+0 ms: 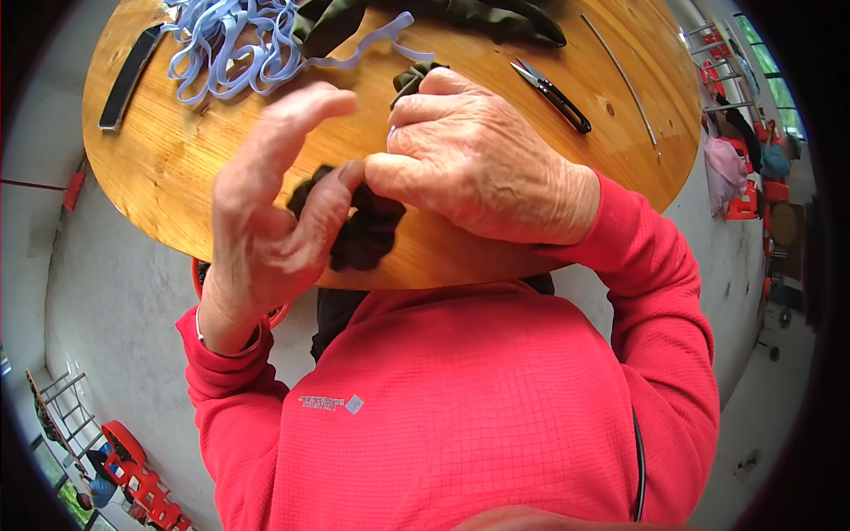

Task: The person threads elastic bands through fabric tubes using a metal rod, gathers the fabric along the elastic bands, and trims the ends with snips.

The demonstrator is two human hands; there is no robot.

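Observation:
A gathered dark green fabric tube, like a scrunchie, shows in two parts: one bunched end [409,81] above my right hand and a darker ruffled part [365,232] below my hands, near the table's front edge. My right hand [482,155] is closed around the fabric, its fingers curled. A small bit of light blue elastic peeks out by its curled fingers. My left hand [274,195] has its index finger stretched out, apart from the thumb. The left thumb tip meets the right thumb over the dark fabric. Its lower fingers are partly hidden.
On the round wooden table [168,186] lie a heap of light blue elastic [235,44], dark green fabric [478,18], black thread snips [553,96], a thin metal rod [624,80] and a black strip [131,80]. Red stools [142,478] stand on the floor beyond.

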